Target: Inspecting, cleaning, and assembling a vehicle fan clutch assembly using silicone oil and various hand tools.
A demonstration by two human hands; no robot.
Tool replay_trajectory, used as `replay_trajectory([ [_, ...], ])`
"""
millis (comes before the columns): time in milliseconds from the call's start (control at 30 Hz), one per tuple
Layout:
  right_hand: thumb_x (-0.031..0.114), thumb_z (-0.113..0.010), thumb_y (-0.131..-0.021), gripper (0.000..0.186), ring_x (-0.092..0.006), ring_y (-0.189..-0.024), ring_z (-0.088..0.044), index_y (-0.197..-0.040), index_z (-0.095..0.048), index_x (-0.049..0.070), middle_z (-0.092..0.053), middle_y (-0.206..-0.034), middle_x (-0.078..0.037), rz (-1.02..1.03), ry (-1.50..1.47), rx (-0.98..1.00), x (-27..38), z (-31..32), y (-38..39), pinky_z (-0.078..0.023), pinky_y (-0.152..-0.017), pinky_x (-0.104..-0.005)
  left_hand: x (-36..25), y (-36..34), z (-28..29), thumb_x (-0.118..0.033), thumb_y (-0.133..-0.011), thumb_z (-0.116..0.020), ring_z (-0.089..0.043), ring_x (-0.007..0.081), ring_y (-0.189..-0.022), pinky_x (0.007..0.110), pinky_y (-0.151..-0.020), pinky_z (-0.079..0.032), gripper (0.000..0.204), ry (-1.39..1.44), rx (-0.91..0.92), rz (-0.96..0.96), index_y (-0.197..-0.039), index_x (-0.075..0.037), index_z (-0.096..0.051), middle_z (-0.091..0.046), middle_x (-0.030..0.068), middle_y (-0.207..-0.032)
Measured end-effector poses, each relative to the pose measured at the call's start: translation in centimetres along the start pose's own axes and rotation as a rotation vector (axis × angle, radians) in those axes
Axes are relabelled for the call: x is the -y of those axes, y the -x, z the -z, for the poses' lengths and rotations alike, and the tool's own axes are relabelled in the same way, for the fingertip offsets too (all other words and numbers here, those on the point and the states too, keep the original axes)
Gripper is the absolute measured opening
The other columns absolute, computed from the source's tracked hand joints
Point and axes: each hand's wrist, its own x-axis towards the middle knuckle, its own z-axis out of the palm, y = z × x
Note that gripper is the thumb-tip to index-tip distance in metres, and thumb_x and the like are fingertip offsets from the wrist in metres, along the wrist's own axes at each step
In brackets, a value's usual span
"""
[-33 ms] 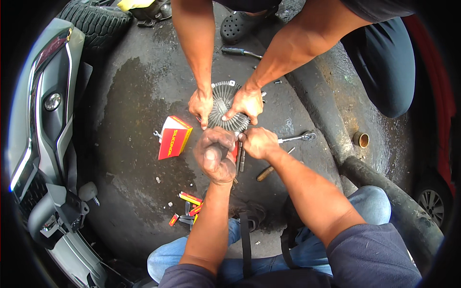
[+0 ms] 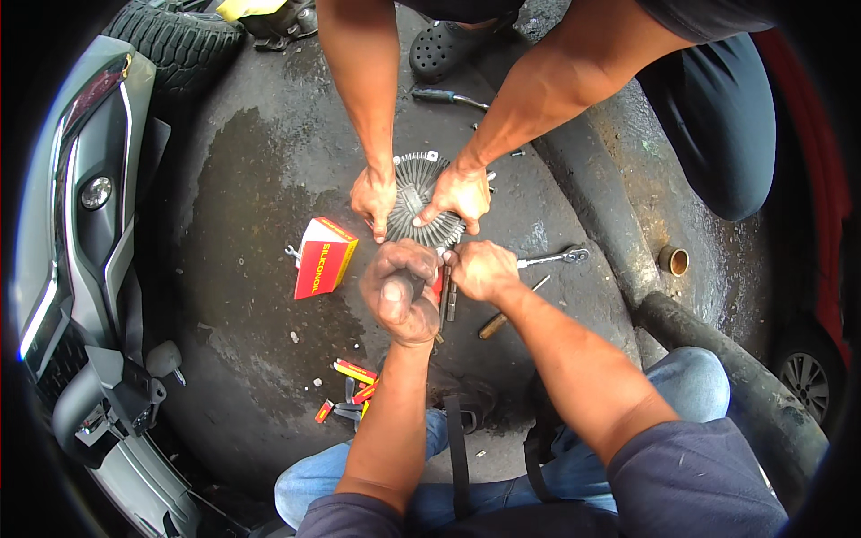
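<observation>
A round, finned metal fan clutch point(image 2: 414, 190) lies on the floor in the middle. A co-worker's two hands point(image 2: 373, 199) press on it from the far side. My left hand point(image 2: 399, 291), slightly blurred, is curled closed just in front of its near edge; whatever it grips is hidden. My right hand point(image 2: 484, 271) is closed at the near right edge, its thumb and fingertips pinched by the rim; what they hold cannot be made out. Between my hands are a red piece point(image 2: 439, 283) and dark metal rods point(image 2: 451, 300).
A red and yellow box point(image 2: 325, 267) stands left of my hands. Several small red-yellow tubes point(image 2: 356, 370) lie nearer me. On the right are a ratchet point(image 2: 565, 256), a wooden-handled tool point(image 2: 493, 325) and a brass ring point(image 2: 674, 261). A car bumper point(image 2: 99, 206) fills the left side.
</observation>
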Motion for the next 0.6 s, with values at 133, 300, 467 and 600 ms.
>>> replay_trajectory([
  [133,0.04,-0.042,-0.096,0.042,-0.0362,-0.1,-0.064,-0.097,-0.071,0.009,-0.069,-0.1,-0.018,-0.031,-0.065,-0.069,0.5,-1.1,0.3,-0.049,-0.087,-0.0455,-0.2,-0.4,0.0,-0.048,-0.084,-0.056,-0.049,0.016,-0.058,0.03,-0.059,-0.042,0.051,-0.001,0.018,0.033,-0.073,0.001,-0.055,-0.052,0.0081,-0.066],
  [300,0.04,-0.043,-0.096,0.041,-0.0385,-0.094,-0.065,-0.095,-0.07,0.009,-0.069,-0.094,-0.019,-0.111,-0.132,-0.088,0.3,-1.8,0.6,-0.049,-0.083,-0.0475,-0.3,-0.5,0.0,-0.048,-0.083,-0.057,-0.05,0.0162,-0.059,0.03,-0.06,-0.043,0.051,-0.001,0.055,0.068,-0.074,0.002,-0.057,-0.052,0.0079,-0.066],
  [467,0.039,-0.044,-0.096,0.04,-0.0394,-0.093,-0.065,-0.095,-0.069,0.008,-0.069,-0.092,-0.021,-0.143,-0.19,-0.119,0.6,-2.7,0.8,-0.049,-0.082,-0.0487,-0.3,-0.9,0.0,-0.047,-0.081,-0.06,-0.05,0.0147,-0.059,0.029,-0.058,-0.043,0.049,0.064,0.108,0.082,-0.076,0.002,-0.058,-0.053,0.0078,-0.067],
  [600,0.039,-0.045,-0.095,0.039,-0.0399,-0.094,-0.064,-0.094,-0.068,0.008,-0.068,-0.094,-0.021,-0.153,-0.233,-0.094,0.9,-2.5,0.9,-0.049,-0.083,-0.0489,-0.7,-1.0,0.5,-0.044,-0.082,-0.06,-0.05,0.014,-0.059,0.028,-0.056,-0.041,0.046,0.064,0.087,0.104,-0.075,0.001,-0.057,-0.054,0.0077,-0.067],
])
